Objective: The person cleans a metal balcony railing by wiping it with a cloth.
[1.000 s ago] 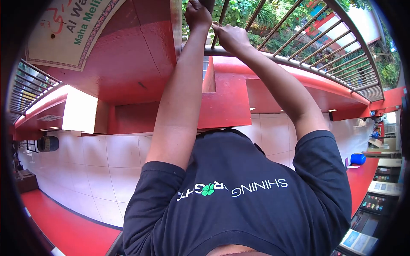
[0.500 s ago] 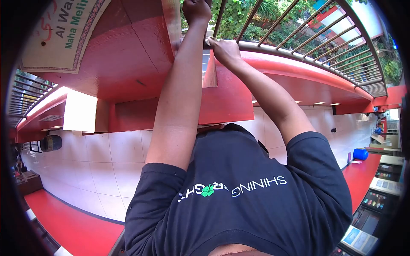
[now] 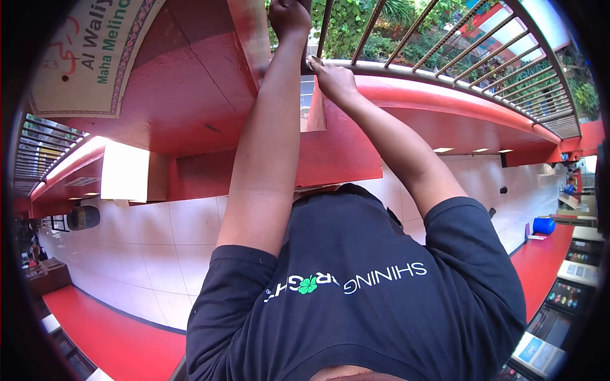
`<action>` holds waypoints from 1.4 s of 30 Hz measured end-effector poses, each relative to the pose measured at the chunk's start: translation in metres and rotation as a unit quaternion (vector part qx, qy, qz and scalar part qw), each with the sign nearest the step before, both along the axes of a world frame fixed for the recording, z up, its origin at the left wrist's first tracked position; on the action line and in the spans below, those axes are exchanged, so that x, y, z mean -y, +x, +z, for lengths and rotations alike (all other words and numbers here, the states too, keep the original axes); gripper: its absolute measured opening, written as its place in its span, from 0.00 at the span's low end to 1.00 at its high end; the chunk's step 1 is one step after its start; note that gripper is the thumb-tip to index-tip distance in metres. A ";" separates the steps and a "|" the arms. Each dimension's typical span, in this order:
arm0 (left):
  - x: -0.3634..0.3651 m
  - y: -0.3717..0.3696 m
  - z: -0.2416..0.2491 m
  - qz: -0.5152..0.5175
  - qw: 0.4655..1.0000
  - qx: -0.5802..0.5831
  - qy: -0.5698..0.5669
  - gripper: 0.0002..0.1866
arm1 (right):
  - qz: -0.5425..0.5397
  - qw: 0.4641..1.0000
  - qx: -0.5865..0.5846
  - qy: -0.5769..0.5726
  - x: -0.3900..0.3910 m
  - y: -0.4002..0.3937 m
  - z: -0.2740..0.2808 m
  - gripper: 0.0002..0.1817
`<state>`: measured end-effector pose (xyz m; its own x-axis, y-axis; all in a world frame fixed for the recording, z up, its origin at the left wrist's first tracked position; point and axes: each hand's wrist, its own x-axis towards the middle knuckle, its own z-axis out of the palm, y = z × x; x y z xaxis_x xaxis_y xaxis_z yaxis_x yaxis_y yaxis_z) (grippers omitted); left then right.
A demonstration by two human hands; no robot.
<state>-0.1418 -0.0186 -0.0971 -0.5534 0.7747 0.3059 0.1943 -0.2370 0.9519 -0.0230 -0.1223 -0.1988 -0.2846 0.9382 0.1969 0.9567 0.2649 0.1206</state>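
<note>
At the top of the view, my left hand point(image 3: 290, 19) is closed around the dark end post point(image 3: 313, 38) of a metal railing point(image 3: 406, 68). Below it and to the right, my right hand point(image 3: 335, 81) is closed, with its fingertips against the foot of that post. A small pale bit shows at those fingertips, too small to name. Both arms are stretched out over a red ledge point(image 3: 340, 149), beside a red pillar point(image 3: 203, 82).
A sign with green lettering point(image 3: 95, 70) hangs on the pillar. Green plants point(image 3: 406, 47) grow behind the bars. Pale floor tiles point(image 3: 146, 254) lie below, with a blue container point(image 3: 544, 225) on a red surface at right and a dark round bin point(image 3: 82, 218) at left.
The view has shifted a little, so the surroundings sit slightly farther right. Both hands stay at the post, and the right fingers have changed position slightly.
</note>
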 end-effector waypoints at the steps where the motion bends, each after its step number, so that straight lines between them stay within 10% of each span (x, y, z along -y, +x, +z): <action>1: -0.002 -0.002 0.000 -0.021 1.000 -0.004 -0.008 0.42 | -0.004 1.000 -0.025 0.011 -0.006 -0.002 0.005 0.30; 5: -0.005 -0.002 -0.007 -0.013 1.000 -0.008 -0.009 0.39 | -0.014 0.979 -0.102 0.173 -0.002 -0.002 0.040 0.29; 9: 0.001 -0.001 -0.003 -0.034 0.999 -0.011 0.014 0.37 | -0.008 1.000 -0.023 0.020 -0.005 0.003 0.002 0.31; 12: -0.011 0.000 -0.014 0.006 0.999 -0.040 0.016 0.36 | -0.010 0.975 -0.142 0.169 0.001 -0.001 0.042 0.32; 14: 0.004 -0.001 -0.004 -0.015 0.999 -0.031 0.002 0.35 | 0.060 0.997 0.014 0.050 -0.021 0.021 -0.024 0.31; 19: -0.027 0.001 -0.035 0.069 0.981 -0.163 0.078 0.37 | -0.009 0.981 -0.092 0.171 0.006 -0.002 0.062 0.30; 22: -0.016 -0.005 -0.020 -0.028 0.998 -0.043 0.022 0.38 | 0.001 1.000 -0.003 0.020 0.014 -0.001 0.014 0.32; 26: -0.003 -0.008 -0.005 -0.073 0.996 -0.018 -0.038 0.39 | -0.018 0.978 -0.109 0.175 0.006 -0.002 0.056 0.34; 30: 0.017 -0.002 0.010 -0.014 1.000 -0.016 0.013 0.42 | 0.027 0.999 0.012 -0.012 -0.006 0.012 -0.001 0.33; 34: 0.028 -0.003 0.018 -0.048 0.998 -0.015 0.033 0.42 | -0.027 0.977 -0.131 0.164 0.011 0.001 0.059 0.34; 36: 0.017 -0.005 0.007 -0.036 0.999 -0.022 -0.004 0.41 | 0.007 1.000 0.011 0.008 -0.001 0.012 0.005 0.31; 42: 0.032 0.000 0.023 -0.020 0.999 -0.013 0.023 0.40 | -0.044 0.976 -0.134 0.164 0.011 -0.004 0.047 0.34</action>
